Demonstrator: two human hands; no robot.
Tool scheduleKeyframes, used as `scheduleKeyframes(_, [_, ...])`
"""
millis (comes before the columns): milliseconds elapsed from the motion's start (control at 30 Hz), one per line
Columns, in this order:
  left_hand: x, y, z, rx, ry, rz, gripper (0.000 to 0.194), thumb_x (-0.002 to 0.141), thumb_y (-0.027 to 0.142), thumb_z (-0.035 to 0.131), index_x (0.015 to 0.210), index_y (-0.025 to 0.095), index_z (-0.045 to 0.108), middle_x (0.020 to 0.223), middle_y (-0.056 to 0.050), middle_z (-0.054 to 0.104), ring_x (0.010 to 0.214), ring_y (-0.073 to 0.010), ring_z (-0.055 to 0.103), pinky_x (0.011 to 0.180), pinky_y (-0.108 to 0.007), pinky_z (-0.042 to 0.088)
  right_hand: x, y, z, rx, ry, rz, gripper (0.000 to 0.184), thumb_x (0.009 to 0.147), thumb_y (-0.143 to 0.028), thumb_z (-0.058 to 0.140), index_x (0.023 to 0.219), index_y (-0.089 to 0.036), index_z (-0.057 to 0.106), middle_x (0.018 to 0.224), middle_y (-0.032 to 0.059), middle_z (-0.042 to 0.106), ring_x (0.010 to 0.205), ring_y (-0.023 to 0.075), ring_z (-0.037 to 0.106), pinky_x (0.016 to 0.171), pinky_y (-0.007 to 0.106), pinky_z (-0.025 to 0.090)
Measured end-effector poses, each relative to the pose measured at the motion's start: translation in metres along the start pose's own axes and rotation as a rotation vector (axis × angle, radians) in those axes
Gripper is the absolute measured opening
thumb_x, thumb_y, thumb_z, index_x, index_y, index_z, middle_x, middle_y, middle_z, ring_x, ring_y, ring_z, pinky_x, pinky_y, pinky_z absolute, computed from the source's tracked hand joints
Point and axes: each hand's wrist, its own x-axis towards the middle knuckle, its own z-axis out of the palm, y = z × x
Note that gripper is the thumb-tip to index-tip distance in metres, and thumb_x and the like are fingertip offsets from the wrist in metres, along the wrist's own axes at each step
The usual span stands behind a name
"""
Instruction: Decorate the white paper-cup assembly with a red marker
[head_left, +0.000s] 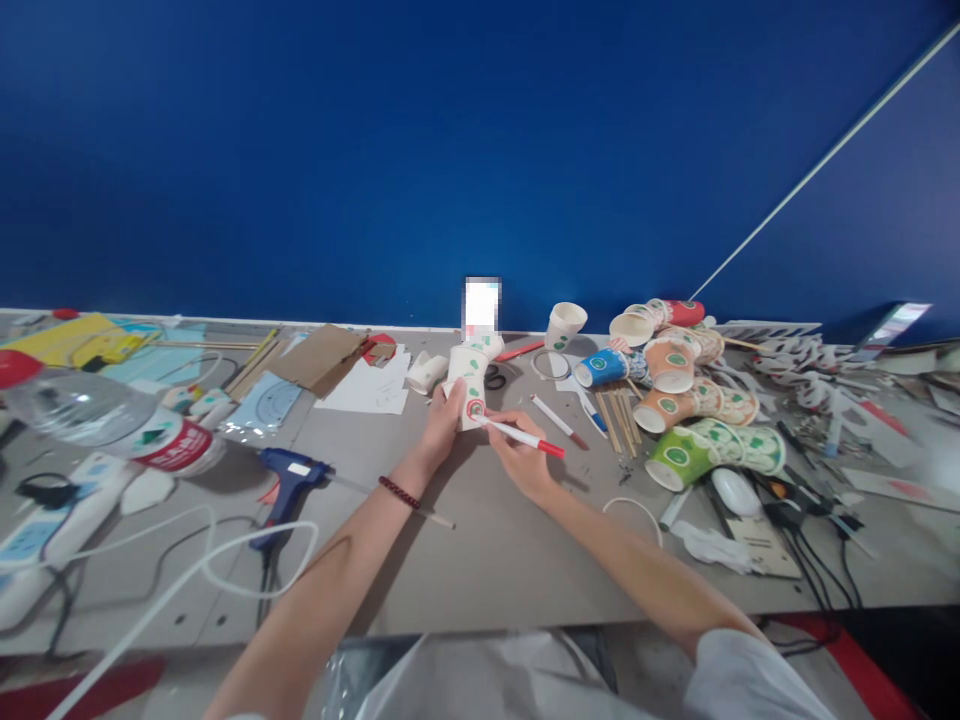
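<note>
White paper cup (471, 372) with a red ring (476, 408) sits in the left grip (444, 418); the right grip (523, 458) holds one red-ended marker (525, 437), its tip at the ring. Left of both grips, one bottle (97, 410) bears a red label (180, 447) too blurred to read; one blue glue gun (289, 495) lies nearer.

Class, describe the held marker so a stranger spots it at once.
Below the blue wall, find the grey table; near its middle, the left hand holds a white paper cup. At that cup's right, the right hand holds a white marker with a bright red end. A second marker lies loose on the table; only this one is held.
</note>
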Motion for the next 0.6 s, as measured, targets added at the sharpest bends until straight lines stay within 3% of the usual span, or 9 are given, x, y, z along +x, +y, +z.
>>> scheduleKeyframes(267, [0.0040,-0.0051,-0.0019,-0.001,-0.047,0.015,0.050,0.086,0.057,0.072,0.113,0.018,0.058,0.102,-0.010,0.068,0.088,-0.0215,0.067,0.082,-0.036,0.054,-0.0001,0.0009,0.0006,-0.053,-0.013,-0.021,0.014,0.087,-0.038,0.069,0.086,-0.024,0.072,0.096,0.0091,0.082,0.084,0.0257,0.076,0.071,0.039,0.061])
scheduleKeyframes(600, [0.0037,-0.0060,-0.0035,0.028,-0.029,0.024,0.056,0.083,0.063,0.074,0.113,0.018,0.059,0.100,-0.009,0.070,0.088,-0.0210,0.068,0.081,-0.034,0.055,-0.0006,0.0038,-0.0015,-0.012,-0.048,-0.022,0.012,0.084,-0.035,0.069,0.081,-0.024,0.068,0.099,0.0089,0.082,0.074,0.0223,0.074,0.067,0.036,0.059])
